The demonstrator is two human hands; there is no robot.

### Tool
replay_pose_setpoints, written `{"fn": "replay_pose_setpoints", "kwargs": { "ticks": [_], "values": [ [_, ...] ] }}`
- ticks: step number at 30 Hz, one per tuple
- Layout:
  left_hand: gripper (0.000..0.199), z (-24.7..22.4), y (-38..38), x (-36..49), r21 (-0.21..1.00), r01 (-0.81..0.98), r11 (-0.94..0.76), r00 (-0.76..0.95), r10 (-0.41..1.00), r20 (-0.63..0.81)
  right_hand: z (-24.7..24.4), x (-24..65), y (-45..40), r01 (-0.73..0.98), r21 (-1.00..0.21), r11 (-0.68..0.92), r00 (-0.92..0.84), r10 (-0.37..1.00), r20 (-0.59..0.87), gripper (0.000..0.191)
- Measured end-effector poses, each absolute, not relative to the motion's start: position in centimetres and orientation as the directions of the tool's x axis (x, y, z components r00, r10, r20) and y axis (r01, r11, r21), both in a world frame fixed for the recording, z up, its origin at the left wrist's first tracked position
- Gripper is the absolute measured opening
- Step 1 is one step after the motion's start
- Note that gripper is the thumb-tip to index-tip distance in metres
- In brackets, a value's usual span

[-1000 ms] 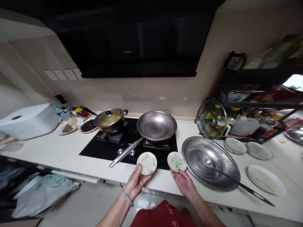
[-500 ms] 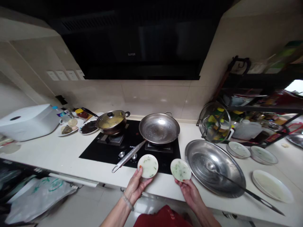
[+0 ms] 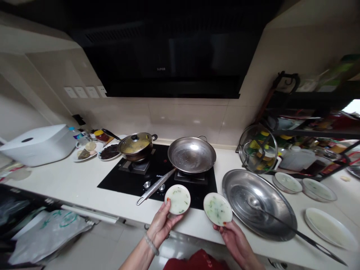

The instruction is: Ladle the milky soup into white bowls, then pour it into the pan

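My left hand (image 3: 162, 224) grips a bowl (image 3: 178, 200) of pale soup with green bits, thumb over the rim and fingers underneath. A second bowl (image 3: 218, 209) of the same soup is held in my right hand (image 3: 235, 237), its thumb at the near rim. Both bowls hover over the counter's front edge, slightly apart from each other. Just right of the second bowl lies a wide steel basin (image 3: 239, 213) with a ladle (image 3: 308, 240) resting in it. Behind my left hand, a steel wok (image 3: 191, 157) sits on the right burner, its handle pointing toward me.
A lidded pan (image 3: 135, 148) stands on the left burner of the black stove (image 3: 165, 173). Plates of food and a white box (image 3: 42, 144) are further left. On the right are several soup bowls (image 3: 288, 183), a glass lid (image 3: 258, 150) and a shelf rack (image 3: 315, 133). The range hood (image 3: 168, 45) hangs above.
The right-hand bowl has shifted slightly right and toward me, with its soup surface showing more. Both hands keep their bowls. The view has moved slightly.
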State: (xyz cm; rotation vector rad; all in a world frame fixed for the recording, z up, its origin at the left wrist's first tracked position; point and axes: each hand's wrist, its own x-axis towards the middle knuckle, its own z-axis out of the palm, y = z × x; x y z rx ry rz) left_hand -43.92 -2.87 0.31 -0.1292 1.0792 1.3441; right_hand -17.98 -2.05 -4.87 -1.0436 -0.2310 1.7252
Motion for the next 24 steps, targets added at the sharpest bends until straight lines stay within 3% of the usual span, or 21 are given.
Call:
{"fn": "replay_pose_setpoints", "kwargs": {
  "ticks": [8,16,24],
  "values": [
    [0.032,4.2,-2.7,-44.4,0.517,-0.797,0.314,-0.139,0.737,-0.662,0.0,-16.8,0.4,-0.656,-0.611,-0.443,-0.091,0.85,-0.518,0.054],
    [0.038,9.3,-0.5,-45.6,0.525,-0.778,0.344,-0.097,0.761,-0.641,4.8,-17.0,5.1,-0.636,-0.602,-0.483,-0.164,0.847,-0.506,0.025],
    [0.037,12.8,5.7,-47.2,0.611,-0.72,0.33,-0.096,0.823,-0.559,7.7,-19.2,11.3,-0.666,-0.568,-0.484,-0.24,0.859,-0.452,0.037]
  ]
}}
